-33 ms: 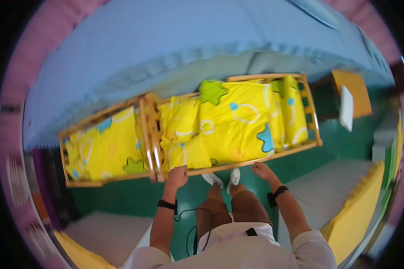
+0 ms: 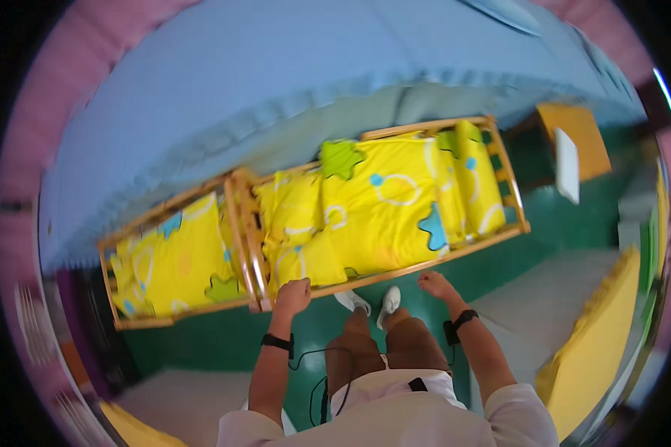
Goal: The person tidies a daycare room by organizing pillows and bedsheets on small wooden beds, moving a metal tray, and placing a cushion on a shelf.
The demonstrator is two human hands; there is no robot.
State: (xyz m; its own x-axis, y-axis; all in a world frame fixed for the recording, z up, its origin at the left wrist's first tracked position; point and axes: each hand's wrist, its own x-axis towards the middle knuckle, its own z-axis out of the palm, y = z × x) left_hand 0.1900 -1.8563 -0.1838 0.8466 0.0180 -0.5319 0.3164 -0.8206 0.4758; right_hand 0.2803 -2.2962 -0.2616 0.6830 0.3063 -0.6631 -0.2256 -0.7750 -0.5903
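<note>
My left hand (image 2: pixel 294 296) is closed in a loose fist. It overlaps the front rail of a small wooden bed (image 2: pixel 388 278) in the view, near the corner where a second wooden bed (image 2: pixel 145 322) adjoins; whether it touches the rail cannot be made out. Nothing shows in its fingers. My right hand (image 2: pixel 436 285), also curled shut with nothing visible in it, is over the floor just in front of the right bed. A yellow patterned quilt (image 2: pixel 399 216) covers that bed, with a yellow pillow (image 2: pixel 294 205) at its left end. More yellow bedding (image 2: pixel 175 257) lies on the left bed.
Behind the beds hangs a large blue ruffled cloth (image 2: pixel 238 82). An orange-brown wooden table (image 2: pixel 583 145) and a white panel (image 2: pixel 566 165) stand at the far right. Grey surfaces with yellow ruffled edging (image 2: pixel 593 350) flank me. The floor (image 2: pixel 194 344) is green.
The whole view has turned slightly, so the beds appear more tilted and the table sits further left. Both hands keep their closed shape and nearly the same place.
</note>
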